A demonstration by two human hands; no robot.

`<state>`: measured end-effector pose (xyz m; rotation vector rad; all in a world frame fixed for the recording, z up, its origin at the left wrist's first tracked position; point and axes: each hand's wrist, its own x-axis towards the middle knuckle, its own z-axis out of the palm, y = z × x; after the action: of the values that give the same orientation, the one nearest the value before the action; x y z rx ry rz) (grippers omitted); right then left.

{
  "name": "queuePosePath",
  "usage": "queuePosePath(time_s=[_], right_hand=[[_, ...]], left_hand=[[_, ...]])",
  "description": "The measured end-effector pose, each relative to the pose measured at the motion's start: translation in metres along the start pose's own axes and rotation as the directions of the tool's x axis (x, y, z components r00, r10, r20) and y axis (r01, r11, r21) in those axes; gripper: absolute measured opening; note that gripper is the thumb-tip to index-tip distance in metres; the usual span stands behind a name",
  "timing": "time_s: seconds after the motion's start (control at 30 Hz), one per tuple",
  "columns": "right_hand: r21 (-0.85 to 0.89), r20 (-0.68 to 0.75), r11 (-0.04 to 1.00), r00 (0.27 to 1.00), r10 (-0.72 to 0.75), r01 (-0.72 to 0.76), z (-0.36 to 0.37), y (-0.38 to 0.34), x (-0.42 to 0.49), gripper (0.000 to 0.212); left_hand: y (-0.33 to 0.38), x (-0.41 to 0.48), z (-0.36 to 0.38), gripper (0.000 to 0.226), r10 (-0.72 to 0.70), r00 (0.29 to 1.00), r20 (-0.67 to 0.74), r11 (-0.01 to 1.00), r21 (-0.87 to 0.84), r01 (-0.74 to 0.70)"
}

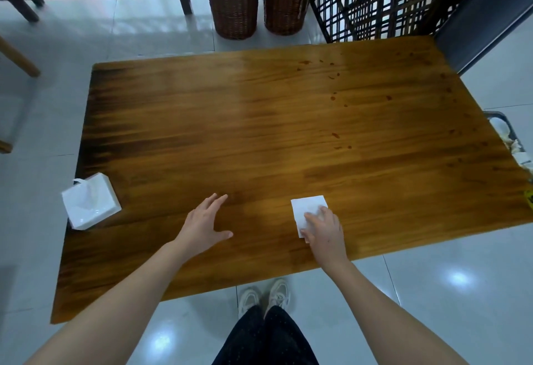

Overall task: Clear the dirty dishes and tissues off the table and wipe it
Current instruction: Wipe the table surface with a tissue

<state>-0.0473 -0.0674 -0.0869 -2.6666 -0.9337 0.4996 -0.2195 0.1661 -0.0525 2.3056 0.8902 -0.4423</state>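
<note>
Head view, right hand (324, 229): I am seeing it lying flat, fingers straight, pressing down on a folded tissue (308, 211) close to the near edge of the table (259, 122). I am reading the flat palm as a way of spreading pressure for a wiping stroke.
Head view, left hand (202, 226): its fingers are spreading wide and holding nothing, low over bare wood to the left of the tissue. I cannot tell whether it is touching. I am judging it to be a brace.
Head view, folded tissue: it is showing as a clean, white, square pad, with its near corner hiding under the fingers.
Head view, table: no dishes are showing on the wooden top. Dark reddish spots (334, 96) are scattering over the far right part, well apart from the tissue. I am judging them not yet reached.
Head view, tissue pack (89, 206): it is sitting at the left edge, seemingly out of the wiping path.
Head view, tray (499, 115): it is peeking out beyond the right edge and holding crumpled tissues (500, 129), which are probably the cleared waste.
</note>
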Motion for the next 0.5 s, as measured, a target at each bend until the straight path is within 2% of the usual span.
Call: queuePosePath(time_s=[0.13, 0.23, 0.37, 0.5], right_hand=[[0.065, 0.017, 0.997, 0.999, 0.027, -0.028, -0.003, 0.000, 0.003, 0.011], [0.139, 0.015, 0.987, 0.997, 0.077, -0.078, -0.002, -0.004, 0.006, 0.019], [0.142, 0.006, 0.979, 0.989, 0.148, -0.148, 0.004, -0.014, 0.008, 0.025], [0.217, 0.098, 0.974, 0.994, 0.039, -0.060, 0.014, -0.039, 0.009, 0.020]], left_hand=[[-0.005, 0.008, -0.013, 0.094, 0.011, 1.000, 0.014, 1.000, 0.025, -0.011], [-0.004, 0.018, -0.021, 0.094, 0.040, 0.999, 0.027, 0.999, 0.025, -0.040], [-0.002, 0.027, -0.025, 0.093, 0.057, 0.997, 0.051, 0.998, 0.012, -0.057], [-0.001, 0.029, -0.023, 0.092, 0.074, 0.995, 0.069, 0.997, 0.006, -0.075]])
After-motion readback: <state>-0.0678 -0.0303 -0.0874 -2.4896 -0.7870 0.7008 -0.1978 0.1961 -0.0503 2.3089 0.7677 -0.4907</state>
